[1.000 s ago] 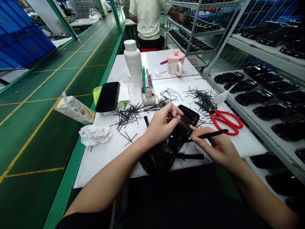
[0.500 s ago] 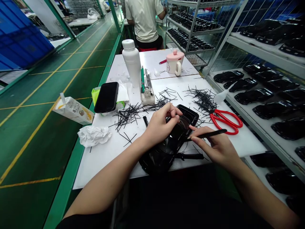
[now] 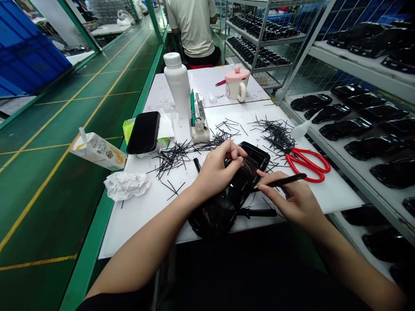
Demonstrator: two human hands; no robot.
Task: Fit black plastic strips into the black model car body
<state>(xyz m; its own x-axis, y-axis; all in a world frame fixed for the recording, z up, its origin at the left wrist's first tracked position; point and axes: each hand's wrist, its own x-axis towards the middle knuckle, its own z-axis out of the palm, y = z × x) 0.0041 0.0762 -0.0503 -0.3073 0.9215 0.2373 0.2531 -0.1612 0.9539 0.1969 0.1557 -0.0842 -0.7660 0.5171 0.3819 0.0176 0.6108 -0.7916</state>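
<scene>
A glossy black model car body [image 3: 215, 211] lies on the white table in front of me, under both hands. My left hand [image 3: 220, 166] rests over its roof, thumb and fingertips pinched together. Whatever lies between those fingertips is too small to make out. In my right hand [image 3: 288, 194] is a slim black pen-like tool [image 3: 285, 180], gripped between thumb and fingers, its tip at the side of the car body. Another dark slim tool [image 3: 259, 212] lies beside the car, close to the table's front edge.
Loose black strips [image 3: 177, 157] are scattered across the table. Red-handled scissors [image 3: 308, 164] lie at right, near a small white bottle [image 3: 301, 129]. Behind stand a white bottle [image 3: 178, 86], a phone [image 3: 143, 132] and a lidded mug [image 3: 236, 84]. A rack [image 3: 311, 54] of car bodies flanks the right.
Both hands keep nearly the same pose at the car body. The view has shifted very slightly. The person seated ahead has drawn an arm in.
</scene>
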